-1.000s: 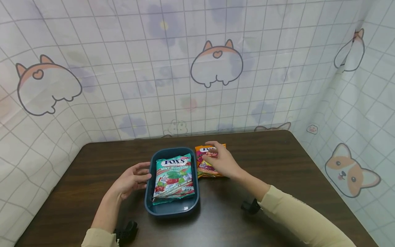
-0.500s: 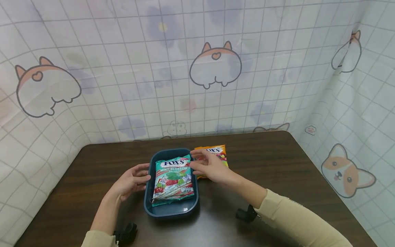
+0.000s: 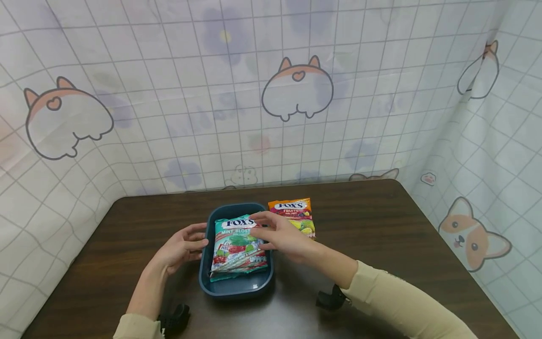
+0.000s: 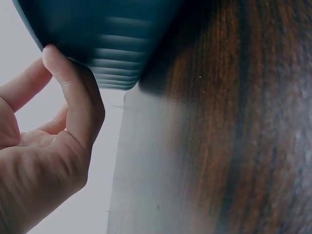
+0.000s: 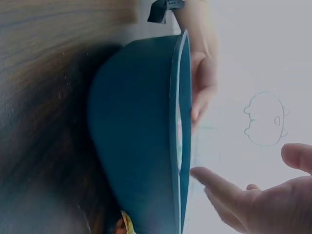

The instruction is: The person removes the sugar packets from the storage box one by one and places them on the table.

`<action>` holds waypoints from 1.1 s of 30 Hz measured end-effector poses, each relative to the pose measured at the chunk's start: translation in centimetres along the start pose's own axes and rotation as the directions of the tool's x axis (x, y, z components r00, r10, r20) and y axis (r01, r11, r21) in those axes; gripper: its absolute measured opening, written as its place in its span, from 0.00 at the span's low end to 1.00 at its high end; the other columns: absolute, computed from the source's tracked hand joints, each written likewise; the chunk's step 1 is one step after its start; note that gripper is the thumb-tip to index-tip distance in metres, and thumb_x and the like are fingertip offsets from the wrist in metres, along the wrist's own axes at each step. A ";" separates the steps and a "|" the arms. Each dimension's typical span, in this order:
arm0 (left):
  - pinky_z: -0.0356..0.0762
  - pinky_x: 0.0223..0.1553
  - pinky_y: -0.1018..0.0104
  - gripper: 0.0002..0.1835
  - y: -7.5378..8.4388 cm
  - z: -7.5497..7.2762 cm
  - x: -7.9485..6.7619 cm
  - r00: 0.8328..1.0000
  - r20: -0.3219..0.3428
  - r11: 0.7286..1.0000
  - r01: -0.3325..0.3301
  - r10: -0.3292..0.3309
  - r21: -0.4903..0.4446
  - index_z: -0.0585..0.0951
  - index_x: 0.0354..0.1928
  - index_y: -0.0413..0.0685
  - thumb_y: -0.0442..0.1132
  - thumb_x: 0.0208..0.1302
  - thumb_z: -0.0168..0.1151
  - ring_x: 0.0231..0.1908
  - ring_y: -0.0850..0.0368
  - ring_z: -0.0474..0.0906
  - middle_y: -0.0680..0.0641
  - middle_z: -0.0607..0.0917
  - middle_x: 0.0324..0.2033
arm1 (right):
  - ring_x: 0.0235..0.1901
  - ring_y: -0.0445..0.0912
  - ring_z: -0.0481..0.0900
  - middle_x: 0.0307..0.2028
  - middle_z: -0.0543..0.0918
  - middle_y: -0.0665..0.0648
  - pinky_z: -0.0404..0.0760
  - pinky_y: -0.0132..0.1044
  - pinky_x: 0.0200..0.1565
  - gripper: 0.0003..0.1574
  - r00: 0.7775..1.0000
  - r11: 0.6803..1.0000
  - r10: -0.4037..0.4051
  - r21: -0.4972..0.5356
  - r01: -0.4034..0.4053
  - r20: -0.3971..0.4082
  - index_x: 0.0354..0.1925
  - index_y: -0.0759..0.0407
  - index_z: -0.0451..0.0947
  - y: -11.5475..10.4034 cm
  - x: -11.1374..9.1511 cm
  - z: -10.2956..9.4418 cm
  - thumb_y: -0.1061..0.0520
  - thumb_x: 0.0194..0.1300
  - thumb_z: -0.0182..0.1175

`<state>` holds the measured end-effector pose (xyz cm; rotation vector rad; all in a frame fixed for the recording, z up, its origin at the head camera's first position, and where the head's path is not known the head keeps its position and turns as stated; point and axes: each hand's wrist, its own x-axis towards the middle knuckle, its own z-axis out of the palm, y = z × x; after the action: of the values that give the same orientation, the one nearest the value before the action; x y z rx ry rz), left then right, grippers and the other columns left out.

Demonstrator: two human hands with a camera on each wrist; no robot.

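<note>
With hands apart, fingers loose: touching lower-centre blue tray (image 3: 237, 286) with left hand (image 3: 182, 247), poising right hand (image 3: 285, 236) at its right edge, by mint bag (image 3: 236, 254) inside. Probably steadying; likely needing careful right-finger placement next.

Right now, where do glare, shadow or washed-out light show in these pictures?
Head view: sheen on the table's near side and a small glint inside the tray; left wrist view: pale glare across part of the table, dark shadow by the tray; right wrist view: backdrop nearly white, its drawing faint, with deep shadow beside the tray.
</note>
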<state>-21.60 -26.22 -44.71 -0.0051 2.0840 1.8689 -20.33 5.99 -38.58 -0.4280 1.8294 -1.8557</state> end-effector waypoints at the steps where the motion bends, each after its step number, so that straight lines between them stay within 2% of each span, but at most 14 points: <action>1: 0.83 0.45 0.60 0.34 -0.1 0.0 0.0 1.000 0.001 1.000 -0.001 0.001 -0.002 0.59 0.77 0.39 0.36 0.75 0.61 0.44 0.52 0.82 0.38 0.80 0.58 | 0.65 0.59 0.71 0.71 0.63 0.70 0.75 0.55 0.60 0.33 1.000 1.000 0.003 0.002 -0.003 0.003 0.73 0.63 0.64 0.1 0.0 0.1 0.54 0.77 0.60; 6: 0.83 0.44 0.61 0.34 -0.2 -0.1 0.1 1.000 -0.006 1.000 0.002 -0.002 -0.007 0.59 0.76 0.40 0.36 0.75 0.61 0.43 0.52 0.82 0.40 0.81 0.56 | 0.65 0.60 0.70 0.72 0.63 0.68 0.76 0.57 0.60 0.33 1.000 1.000 0.010 0.008 -0.010 0.021 0.73 0.63 0.64 0.3 0.1 0.9 0.54 0.77 0.58; 15: 0.83 0.42 0.61 0.35 -0.1 -0.1 0.1 1.000 0.006 1.000 0.004 -0.004 -0.029 0.57 0.77 0.40 0.36 0.75 0.61 0.42 0.54 0.82 0.39 0.80 0.57 | 0.72 0.61 0.62 0.74 0.64 0.64 0.74 0.59 0.62 0.32 0.999 0.997 0.051 -0.065 -0.051 -0.002 0.72 0.57 0.66 0.8 0.4 2.2 0.49 0.77 0.59; 23: 0.83 0.43 0.61 0.34 -0.1 0.0 0.1 1.000 -0.004 0.999 0.011 -0.012 -0.035 0.59 0.77 0.41 0.35 0.75 0.61 0.43 0.53 0.82 0.41 0.81 0.55 | 0.74 0.63 0.58 0.75 0.63 0.66 0.62 0.66 0.67 0.33 0.999 0.986 0.035 -0.159 -0.041 -0.042 0.73 0.57 0.66 0.8 0.4 3.0 0.44 0.79 0.55; 33: 0.84 0.43 0.61 0.34 -0.4 0.0 0.2 1.000 -0.004 0.999 0.015 -0.015 -0.036 0.59 0.76 0.41 0.36 0.74 0.62 0.42 0.53 0.82 0.41 0.81 0.54 | 0.69 0.62 0.64 0.71 0.67 0.64 0.66 0.66 0.64 0.34 0.996 0.981 0.046 -0.184 -0.060 -0.079 0.74 0.55 0.65 0.9 0.9 3.6 0.42 0.78 0.55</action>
<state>-21.74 -26.26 -45.10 -0.0333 2.0474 1.8992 -18.99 2.45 -39.39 -0.3755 2.0543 -1.6925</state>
